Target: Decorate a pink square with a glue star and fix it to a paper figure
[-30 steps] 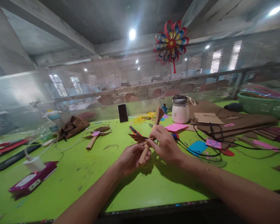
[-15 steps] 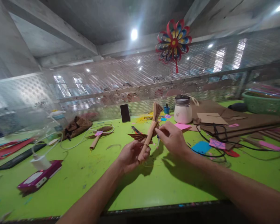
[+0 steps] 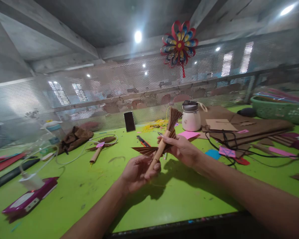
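Both my hands hold a brown paper craft (image 3: 161, 146) above the green table (image 3: 94, 186): a rolled tan tube with pleated brown fans at its top and left side. My left hand (image 3: 137, 172) is closed round the tube's lower end. My right hand (image 3: 180, 149) pinches the tube just below the top fan (image 3: 173, 119). The side fan (image 3: 144, 150) sticks out to the left.
A similar finished craft (image 3: 99, 147) lies to the left beside a white cable. A dark phone (image 3: 129, 121) leans on the mesh wall, a white jar (image 3: 190, 117) stands right of it, brown paper sheets (image 3: 251, 127) and a green basket (image 3: 281, 111) at right. A pink device (image 3: 27, 199) lies front left.
My right hand came off the tube, then took hold of it again higher up, under the top fan. The craft rose slightly and tilted more to the right.
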Motion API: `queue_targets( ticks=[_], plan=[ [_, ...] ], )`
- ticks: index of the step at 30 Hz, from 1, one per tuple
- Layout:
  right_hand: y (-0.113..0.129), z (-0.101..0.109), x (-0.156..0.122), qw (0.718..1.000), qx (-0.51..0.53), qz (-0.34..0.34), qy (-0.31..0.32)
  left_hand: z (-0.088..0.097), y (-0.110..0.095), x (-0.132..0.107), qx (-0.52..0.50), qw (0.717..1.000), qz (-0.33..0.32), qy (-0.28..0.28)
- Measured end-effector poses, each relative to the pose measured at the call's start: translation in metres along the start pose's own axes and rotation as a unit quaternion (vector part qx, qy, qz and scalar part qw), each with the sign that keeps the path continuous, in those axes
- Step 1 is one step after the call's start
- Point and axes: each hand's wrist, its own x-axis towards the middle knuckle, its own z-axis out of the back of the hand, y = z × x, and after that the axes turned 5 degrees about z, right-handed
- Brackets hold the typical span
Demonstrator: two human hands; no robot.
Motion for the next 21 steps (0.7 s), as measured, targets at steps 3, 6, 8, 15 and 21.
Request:
queue_targets(
  ticks=[3,6,8,15,21],
  plan=[
    [0.0,0.001,0.001,1.0,0.009,0.0,-0.026,0.002,0.001,0.003,0.017,1.0,-0.013,-0.009],
    [-0.002,0.002,0.002,0.999,0.002,0.003,-0.052,0.004,0.003,0.006,0.038,0.999,-0.025,-0.018],
    [-0.003,0.004,0.002,0.998,-0.014,0.009,-0.061,0.005,0.005,0.007,0.055,0.998,-0.027,-0.02],
    [-0.005,0.003,0.001,0.992,-0.099,0.003,-0.085,0.0,0.012,0.008,0.14,0.988,-0.041,-0.049],
    [-0.009,0.003,0.002,0.984,-0.15,-0.008,-0.096,0.001,0.017,0.012,0.182,0.978,-0.038,-0.093]
  ],
)
